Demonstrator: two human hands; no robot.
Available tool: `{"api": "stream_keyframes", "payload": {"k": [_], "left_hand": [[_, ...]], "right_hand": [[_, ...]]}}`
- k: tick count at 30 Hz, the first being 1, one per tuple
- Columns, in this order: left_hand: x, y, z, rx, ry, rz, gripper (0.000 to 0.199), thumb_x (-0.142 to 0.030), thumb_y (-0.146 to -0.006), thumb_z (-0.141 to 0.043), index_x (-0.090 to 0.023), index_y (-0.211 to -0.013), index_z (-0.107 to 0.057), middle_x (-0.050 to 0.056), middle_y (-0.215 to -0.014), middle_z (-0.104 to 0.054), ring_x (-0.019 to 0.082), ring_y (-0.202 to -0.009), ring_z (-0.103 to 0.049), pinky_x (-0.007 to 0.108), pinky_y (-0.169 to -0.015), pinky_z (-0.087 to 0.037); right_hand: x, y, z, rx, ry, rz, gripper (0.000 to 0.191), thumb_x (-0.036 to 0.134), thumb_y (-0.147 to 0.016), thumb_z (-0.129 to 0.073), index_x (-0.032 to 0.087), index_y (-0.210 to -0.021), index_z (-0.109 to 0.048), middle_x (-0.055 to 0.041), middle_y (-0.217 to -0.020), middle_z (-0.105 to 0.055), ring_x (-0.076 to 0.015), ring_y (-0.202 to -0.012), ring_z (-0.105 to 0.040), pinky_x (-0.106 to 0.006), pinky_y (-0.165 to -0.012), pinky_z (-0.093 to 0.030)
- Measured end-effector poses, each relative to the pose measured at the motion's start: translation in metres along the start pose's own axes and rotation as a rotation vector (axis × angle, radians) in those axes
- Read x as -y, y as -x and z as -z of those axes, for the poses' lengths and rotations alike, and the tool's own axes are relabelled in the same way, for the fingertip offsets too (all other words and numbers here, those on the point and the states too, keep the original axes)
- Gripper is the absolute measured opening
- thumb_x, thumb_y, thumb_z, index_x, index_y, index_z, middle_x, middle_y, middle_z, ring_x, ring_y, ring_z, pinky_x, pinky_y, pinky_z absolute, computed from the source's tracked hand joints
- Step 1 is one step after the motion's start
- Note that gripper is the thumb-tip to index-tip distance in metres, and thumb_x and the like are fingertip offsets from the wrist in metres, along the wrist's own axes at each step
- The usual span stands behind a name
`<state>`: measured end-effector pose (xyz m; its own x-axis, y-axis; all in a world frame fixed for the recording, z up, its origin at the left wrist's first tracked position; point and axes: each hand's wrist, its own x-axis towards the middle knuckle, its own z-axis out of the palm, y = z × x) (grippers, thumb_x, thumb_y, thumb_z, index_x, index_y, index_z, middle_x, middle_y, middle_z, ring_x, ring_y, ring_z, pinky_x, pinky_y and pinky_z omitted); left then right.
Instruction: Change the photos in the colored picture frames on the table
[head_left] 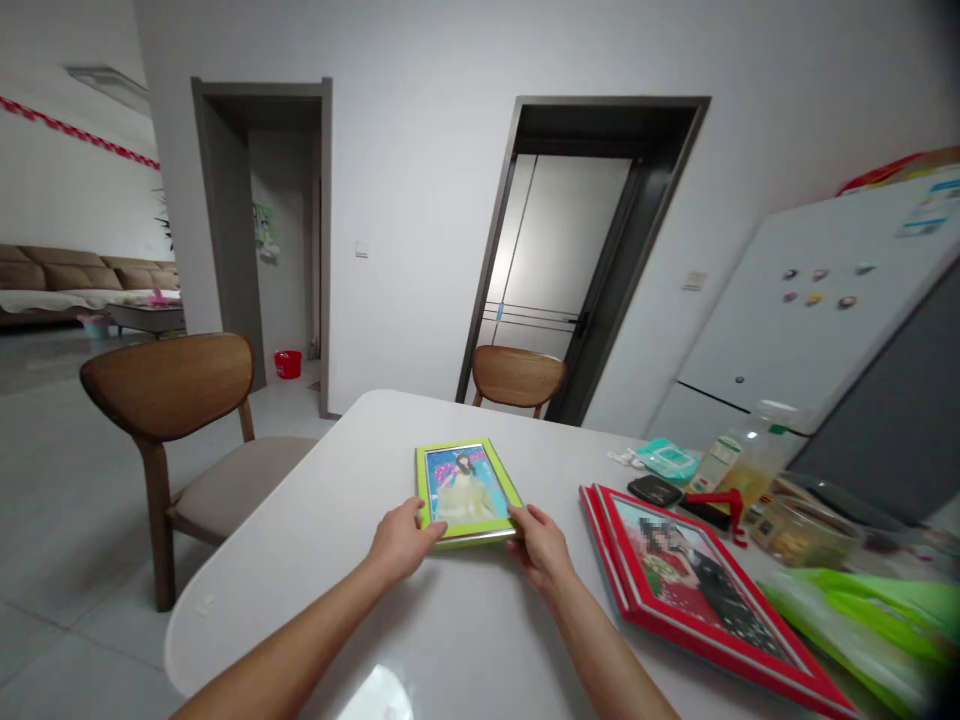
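Note:
A green-edged picture frame (466, 490) with a picture of a figure in a pale yellow dress is at the middle of the white table (330, 560). My left hand (405, 540) grips its near left corner, thumb on the front edge. At the near right corner my right hand (541, 545) holds it too, thumb on top and fingers curled underneath. The frame's near edge looks slightly raised; whether the far edge touches the table I cannot tell. To the right lie two stacked red frames (705, 590), the upper one with a photo.
Beyond the red frames are a black item (655, 490), a teal wipes pack (669, 459), a bottle (739, 465), a red tool (731, 503), a clear food container (802, 535) and a green plastic bag (885, 620). Wooden chairs stand left (176, 390) and behind the table (517, 378).

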<state>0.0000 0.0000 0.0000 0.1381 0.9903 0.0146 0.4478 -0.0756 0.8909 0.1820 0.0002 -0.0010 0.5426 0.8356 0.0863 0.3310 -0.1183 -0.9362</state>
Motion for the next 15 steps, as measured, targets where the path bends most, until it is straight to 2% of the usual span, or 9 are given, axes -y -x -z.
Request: {"api": "stream_keyframes", "payload": {"k": [2, 5, 6, 8, 10, 11, 15], "left_hand": [[-0.004, 0.007, 0.003, 0.068, 0.115, 0.009, 0.041, -0.037, -0.069, -0.059, -0.009, -0.098, -0.052, 0.011, -0.082, -0.061, 0.027, -0.085, -0.055, 0.036, -0.074, -0.039], [-0.024, 0.023, 0.004, 0.170, 0.337, -0.040, 0.051, -0.049, -0.069, -0.055, -0.015, -0.107, -0.047, 0.011, -0.102, -0.057, 0.024, -0.096, -0.051, 0.030, -0.074, -0.041], [-0.033, 0.029, 0.005, 0.206, 0.414, -0.061, 0.054, -0.053, -0.071, -0.050, -0.017, -0.112, -0.043, 0.010, -0.109, -0.053, 0.023, -0.099, -0.050, 0.029, -0.075, -0.041], [-0.049, 0.041, 0.008, 0.280, 0.547, -0.084, 0.057, -0.058, -0.075, -0.037, -0.019, -0.116, -0.038, 0.010, -0.111, -0.052, 0.021, -0.097, -0.052, 0.029, -0.074, -0.043], [-0.057, 0.051, 0.010, 0.329, 0.634, -0.090, 0.057, -0.059, -0.077, -0.033, -0.015, -0.113, -0.041, 0.012, -0.105, -0.055, 0.021, -0.090, -0.055, 0.030, -0.072, -0.044], [-0.057, 0.055, 0.010, 0.337, 0.659, -0.088, 0.055, -0.057, -0.077, -0.035, -0.013, -0.110, -0.043, 0.012, -0.101, -0.057, 0.021, -0.087, -0.056, 0.031, -0.072, -0.044], [-0.029, 0.063, 0.007, 0.286, 0.647, -0.063, 0.040, -0.035, -0.070, -0.051, -0.009, -0.100, -0.048, 0.013, -0.090, -0.060, 0.022, -0.077, -0.059, 0.032, -0.071, -0.045]], "right_hand": [[0.014, 0.015, 0.009, 0.020, -0.098, 0.056, 0.043, 0.037, -0.068, -0.045, 0.011, -0.102, -0.049, -0.0071, -0.076, -0.063, -0.0189, -0.064, -0.059, -0.029, -0.052, -0.046], [0.039, 0.048, 0.022, 0.011, -0.177, 0.207, 0.044, 0.033, -0.067, -0.050, 0.015, -0.107, -0.048, -0.0047, -0.085, -0.061, -0.0170, -0.072, -0.058, -0.029, -0.062, -0.046], [0.047, 0.060, 0.025, 0.012, -0.169, 0.309, 0.042, 0.030, -0.066, -0.052, 0.017, -0.107, -0.049, -0.0043, -0.088, -0.060, -0.0169, -0.076, -0.057, -0.030, -0.066, -0.046], [0.055, 0.084, 0.027, 0.039, -0.073, 0.611, 0.037, 0.021, -0.066, -0.052, 0.020, -0.103, -0.053, -0.0044, -0.089, -0.060, -0.0178, -0.081, -0.054, -0.033, -0.073, -0.044], [0.054, 0.105, 0.025, 0.092, 0.056, 0.870, 0.037, 0.012, -0.064, -0.050, 0.022, -0.100, -0.055, -0.0042, -0.086, -0.059, -0.0187, -0.082, -0.052, -0.035, -0.073, -0.043], [0.050, 0.113, 0.022, 0.120, 0.110, 0.942, 0.040, 0.009, -0.063, -0.049, 0.023, -0.099, -0.055, -0.0040, -0.085, -0.059, -0.0191, -0.081, -0.051, -0.036, -0.073, -0.043], [0.022, 0.135, 0.002, 0.209, 0.267, 1.046, 0.047, 0.005, -0.056, -0.047, 0.020, -0.101, -0.053, -0.0072, -0.088, -0.058, -0.0222, -0.082, -0.050, -0.038, -0.071, -0.044]]}}
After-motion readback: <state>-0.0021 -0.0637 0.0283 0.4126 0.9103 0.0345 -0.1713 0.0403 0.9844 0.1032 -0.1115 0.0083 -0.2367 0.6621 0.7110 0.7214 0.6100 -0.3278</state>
